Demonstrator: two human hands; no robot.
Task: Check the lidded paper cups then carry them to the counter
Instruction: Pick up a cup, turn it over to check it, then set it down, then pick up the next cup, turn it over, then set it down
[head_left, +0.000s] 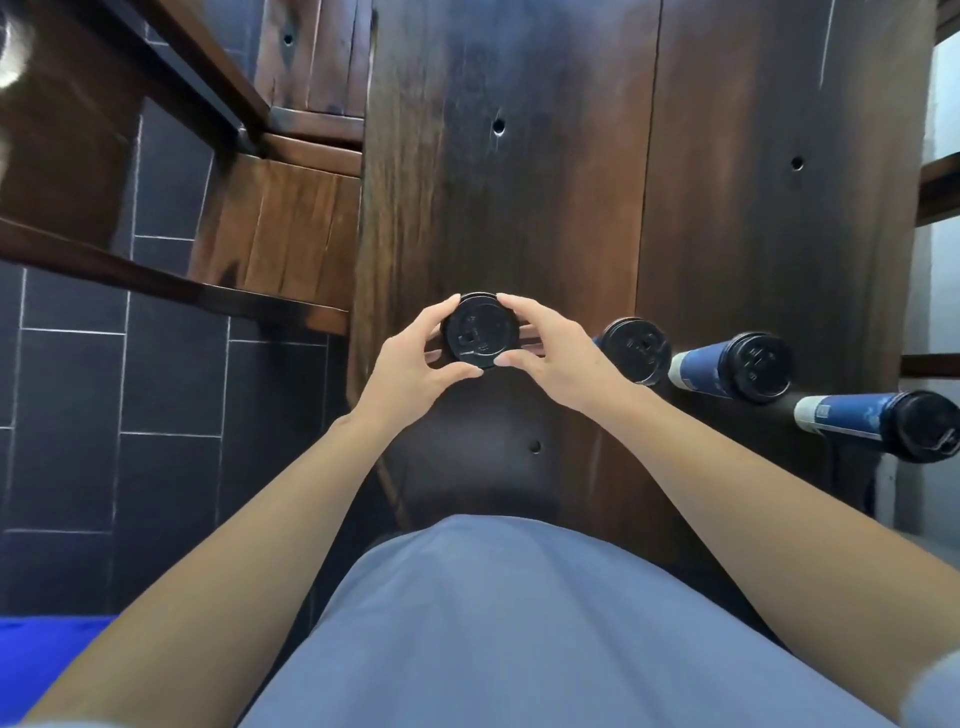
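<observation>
Seen from straight above, a paper cup with a black lid (480, 331) stands on the dark wooden table (519, 182). My left hand (415, 358) and my right hand (553, 353) both grip the rim of that lid with their fingertips; the cup's body is hidden beneath it. To the right stand three more blue paper cups with black lids: one (634, 351) just beside my right hand, one (737, 366) further right, and one (883, 423) near the table's right edge.
A wooden bench or chair (280, 228) sits left of the table over a dark tiled floor (156, 389). A pale wall and wooden shelf edges (940, 187) lie to the right. Something blue (47, 644) shows at the bottom left.
</observation>
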